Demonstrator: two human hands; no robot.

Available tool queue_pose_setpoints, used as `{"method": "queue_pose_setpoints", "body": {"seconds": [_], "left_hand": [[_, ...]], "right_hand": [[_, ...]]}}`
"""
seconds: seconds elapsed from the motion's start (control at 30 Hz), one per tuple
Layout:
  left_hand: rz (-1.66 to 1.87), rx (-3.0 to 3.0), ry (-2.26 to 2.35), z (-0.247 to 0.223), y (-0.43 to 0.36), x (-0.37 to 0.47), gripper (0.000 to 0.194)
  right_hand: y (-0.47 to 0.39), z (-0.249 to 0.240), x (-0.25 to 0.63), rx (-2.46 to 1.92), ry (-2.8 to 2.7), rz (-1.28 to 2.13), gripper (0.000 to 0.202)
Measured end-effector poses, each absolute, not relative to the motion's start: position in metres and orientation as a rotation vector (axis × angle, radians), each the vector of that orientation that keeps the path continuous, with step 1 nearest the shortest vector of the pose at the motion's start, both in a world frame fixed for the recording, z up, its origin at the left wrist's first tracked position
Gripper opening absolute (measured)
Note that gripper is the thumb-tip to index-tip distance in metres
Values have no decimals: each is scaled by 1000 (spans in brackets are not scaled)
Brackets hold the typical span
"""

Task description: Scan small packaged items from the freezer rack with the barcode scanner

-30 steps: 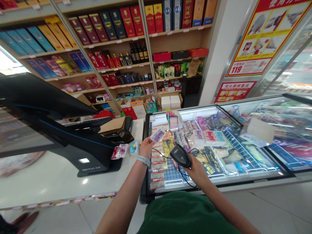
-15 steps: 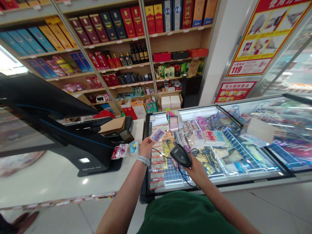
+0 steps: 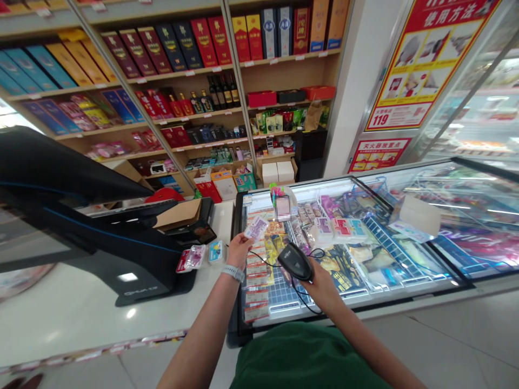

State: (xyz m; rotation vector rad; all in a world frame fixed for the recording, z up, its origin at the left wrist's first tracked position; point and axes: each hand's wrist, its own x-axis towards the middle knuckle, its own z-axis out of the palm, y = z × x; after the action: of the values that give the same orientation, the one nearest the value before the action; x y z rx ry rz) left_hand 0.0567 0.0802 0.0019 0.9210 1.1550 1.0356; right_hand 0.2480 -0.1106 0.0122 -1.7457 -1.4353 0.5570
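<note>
My left hand (image 3: 239, 251), with a watch on its wrist, pinches a small purple-and-white packet (image 3: 257, 229) by its near edge above the freezer's left end. In my right hand (image 3: 318, 281) is a black barcode scanner (image 3: 295, 261), its head pointing up and left toward the packet. A black cable (image 3: 302, 299) loops from the scanner over the glass. Left of my left hand, a blue-and-white packet (image 3: 216, 252) and pink and red packets (image 3: 195, 257) lie on the counter. Stacks of purple, red and blue packets (image 3: 343, 228) rest on the freezer glass.
A glass-topped chest freezer (image 3: 279, 308) extends to the right. On the white counter (image 3: 81, 319) stands a black checkout terminal (image 3: 138, 275) beside a cardboard box (image 3: 178, 215). An open white box (image 3: 417, 216) sits farther right on the freezer. Shelves of boxed bottles (image 3: 174, 48) line the back.
The view has shifted slightly, moving the scene left and down. The packet in my left hand has tilted and now shows a paler, shinier face. Both hands keep their holds.
</note>
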Motion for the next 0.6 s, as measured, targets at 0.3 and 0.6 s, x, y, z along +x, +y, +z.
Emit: {"method": "queue_pose_setpoints", "body": {"seconds": [0.3,0.6], "left_hand": [[985,843,1143,-8,76,70,58],[895,794,1123,-18,64,108,57]], "right_hand": [[-112,9,251,-1775,-1400,572,39],[-120,12,257,-1764,-1333,541,39]]}}
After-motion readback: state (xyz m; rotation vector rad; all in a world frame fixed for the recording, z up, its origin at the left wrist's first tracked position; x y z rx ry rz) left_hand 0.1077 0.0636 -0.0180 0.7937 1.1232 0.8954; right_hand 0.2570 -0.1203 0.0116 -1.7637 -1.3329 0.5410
